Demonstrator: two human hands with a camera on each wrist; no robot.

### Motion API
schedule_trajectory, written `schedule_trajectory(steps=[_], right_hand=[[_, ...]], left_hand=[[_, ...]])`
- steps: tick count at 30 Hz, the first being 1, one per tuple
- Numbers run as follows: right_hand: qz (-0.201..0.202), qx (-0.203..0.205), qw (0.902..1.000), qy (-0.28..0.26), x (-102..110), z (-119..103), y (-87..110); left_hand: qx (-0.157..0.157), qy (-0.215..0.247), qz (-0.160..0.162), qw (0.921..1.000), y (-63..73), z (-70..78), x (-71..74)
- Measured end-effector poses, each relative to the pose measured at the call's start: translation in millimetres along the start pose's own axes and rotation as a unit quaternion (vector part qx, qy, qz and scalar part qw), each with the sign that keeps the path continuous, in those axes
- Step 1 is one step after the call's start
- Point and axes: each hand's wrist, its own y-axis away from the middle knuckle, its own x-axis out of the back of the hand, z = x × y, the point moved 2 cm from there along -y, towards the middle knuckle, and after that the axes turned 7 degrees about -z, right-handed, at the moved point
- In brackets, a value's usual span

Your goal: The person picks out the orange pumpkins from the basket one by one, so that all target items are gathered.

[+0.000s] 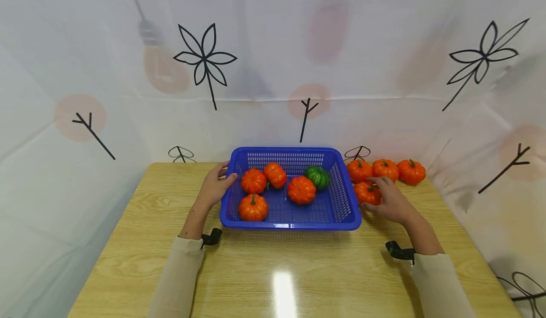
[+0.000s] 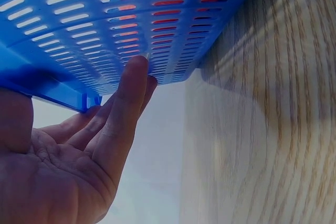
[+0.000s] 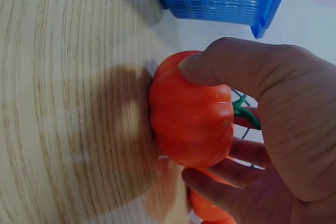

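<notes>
Orange plastic fills the right hand (image 1: 390,203): its thumb and fingers are curled round a small pumpkin (image 1: 367,193) that sits on the desk (image 1: 273,270) just beside the right wall of the blue basket (image 1: 346,199). The right wrist view shows the grasp closely, the thumb (image 3: 231,64) pressed over the top of the ribbed fruit (image 3: 191,116) and the other fingers wrapped beneath it, the green stem poking out between them, so this grip is clenched on the pumpkin while the fruit rests on the wood. The left hand (image 1: 215,187) lies against the basket's left wall with straight, relaxed fingers (image 2: 128,103) touching the slotted plastic from outside, steadying it, grasping nothing. Inside the basket lie four orange pumpkins and a green pumpkin (image 1: 317,177); three more orange ones (image 1: 385,169) stand in a row on the desk behind the right hand, near the patterned backdrop. Judging by this, the step in hand seems to be picking up one loose pumpkin for the basket. The next move would call for lifting it clear of the rim and setting it into the open patch at the basket's near right, with the left hand bracing the wall so the light basket does not slide.
</notes>
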Motion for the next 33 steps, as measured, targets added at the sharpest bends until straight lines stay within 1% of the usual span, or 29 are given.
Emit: schedule_trajectory(steps=[6,10,12,14,17,19,23,28,30,33], right_hand=[[-0.002,0.003,1.0000,-0.001,1,1,-0.2],[-0.002,0.009,1.0000,0.002,6,-3,1.5],[0.009,0.028,0.9995,0.009,11,-8,2.1],[0.029,0.059,0.9976,0.020,16,-14,2.2],[0.055,0.106,0.9921,0.038,24,-25,1.7],[0.066,0.128,0.9885,0.045,28,-33,0.3],[0.060,0.142,0.9866,0.055,35,-51,-4.1],[0.030,0.147,0.9869,0.060,38,-71,-9.4],[0.021,0.158,0.9852,0.063,37,-76,-12.2],[0.021,0.183,0.9801,0.074,35,-84,-17.6]], left_hand=[[0.002,-0.001,-0.001,1.0000,0.4,0.3,0.6],[0.003,-0.006,0.001,1.0000,1.1,-0.3,0.9],[0.004,-0.006,0.002,1.0000,1.1,0.3,0.7],[0.005,-0.006,0.003,1.0000,0.9,0.9,0.6],[0.008,-0.007,0.005,0.9999,0.3,1.0,0.6],[0.010,-0.008,0.006,0.9999,0.3,0.6,0.7],[0.010,-0.011,0.008,0.9999,0.4,0.3,0.7],[0.009,-0.016,0.009,0.9998,0.4,-0.5,0.2],[0.008,-0.017,0.008,0.9998,0.7,-0.7,-0.1],[0.008,-0.017,0.007,0.9998,1.0,-0.5,0.4]])
